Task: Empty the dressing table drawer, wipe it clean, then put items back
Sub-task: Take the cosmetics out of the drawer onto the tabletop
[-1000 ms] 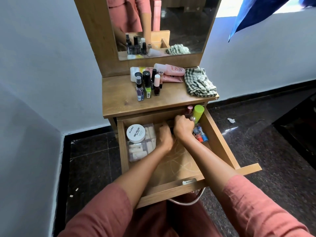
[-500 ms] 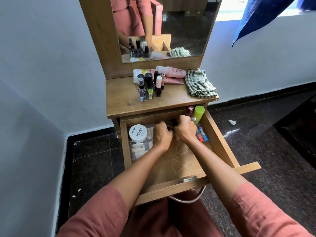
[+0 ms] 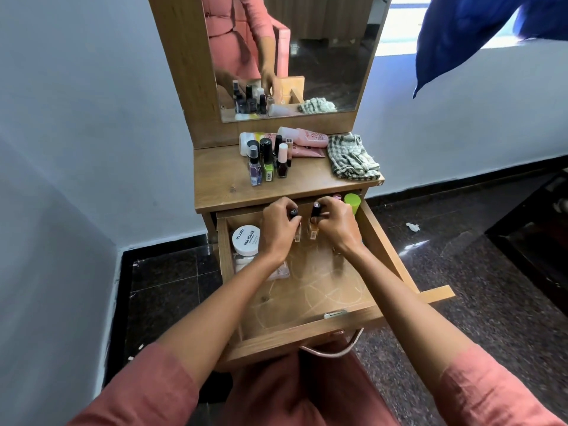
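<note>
step in hand: emptying, by the look of it, with two bottles being taken out of the open wooden drawer (image 3: 384,250), one per hand
left hand: the left hand (image 3: 278,232) is curled round a small clear nail polish bottle with a black cap (image 3: 294,214), held over the drawer's back
right hand: the right hand (image 3: 336,227) is clamped the same way on a second clear black-capped bottle (image 3: 315,210), just beside the first, also over the drawer's back
how it's done well: both bottles are best kept upright and supported at the glass, since a loose cap could let go; they should be set down past the drawer's back edge, next to the cluster of upright polish bottles (image 3: 267,161), without that lot being knocked over
cloth: the crumpled green-and-white checked cloth (image 3: 352,158), beyond the drawer's back right corner, is better kept uncovered for the wipe
left in the drawer: a round white jar marked nail polish (image 3: 246,240) on a clear plastic packet (image 3: 246,262) at the drawer's left side, a lime-green capped tube (image 3: 352,202) at its back right corner; more may be hidden behind the hands
surface: the drawer's floor is lined with a pale swirl-patterned sheet; a brown wooden tabletop (image 3: 221,186) sits above the drawer's back
room: pale walls, dark speckled stone floor (image 3: 461,256) either side of the drawer, a mirror (image 3: 322,56) well above it
</note>
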`<state>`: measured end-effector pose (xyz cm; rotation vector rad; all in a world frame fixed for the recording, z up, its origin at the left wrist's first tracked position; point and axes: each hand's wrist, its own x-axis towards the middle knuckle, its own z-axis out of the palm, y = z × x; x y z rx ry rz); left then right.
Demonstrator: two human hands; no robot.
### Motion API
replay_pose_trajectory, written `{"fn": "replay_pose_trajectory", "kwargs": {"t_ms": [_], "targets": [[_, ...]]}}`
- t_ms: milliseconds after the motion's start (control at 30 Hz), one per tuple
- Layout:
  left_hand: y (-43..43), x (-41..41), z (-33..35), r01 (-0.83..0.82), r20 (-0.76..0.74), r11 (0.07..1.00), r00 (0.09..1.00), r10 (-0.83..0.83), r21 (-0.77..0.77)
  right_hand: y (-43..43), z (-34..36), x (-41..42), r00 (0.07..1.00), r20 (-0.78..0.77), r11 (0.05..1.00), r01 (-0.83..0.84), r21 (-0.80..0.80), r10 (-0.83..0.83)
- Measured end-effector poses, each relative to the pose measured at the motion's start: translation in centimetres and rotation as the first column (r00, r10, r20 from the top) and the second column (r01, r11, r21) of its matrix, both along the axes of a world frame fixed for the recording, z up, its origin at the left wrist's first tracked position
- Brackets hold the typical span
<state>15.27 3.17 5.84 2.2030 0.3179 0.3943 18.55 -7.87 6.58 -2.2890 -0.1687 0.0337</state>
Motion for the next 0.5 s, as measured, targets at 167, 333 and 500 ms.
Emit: {"fn": "replay_pose_trajectory", "kwargs": {"t_ms": [167, 333, 500], "targets": [[1.5, -0.3, 3.1, -0.012, 0.142, 0.997, 0.99, 0.023, -0.079, 0.4, 3.0, 0.6, 0.988, 0.14, 0.994, -0.07, 0.086, 0.058], [3.5, 0.4, 5.5, -0.061, 0.262, 0.991, 0.961, 0.09, -0.117, 2.4, 5.2, 1.6, 0.963, 0.249, 0.972, -0.153, 0.177, 0.107], [4.9, 1.4, 5.8, -0.085, 0.271, 0.991, 0.956, 0.11, -0.102, 4.6, 5.1, 2.5, 0.955, 0.277, 0.975, -0.157, 0.158, 0.109]]}}
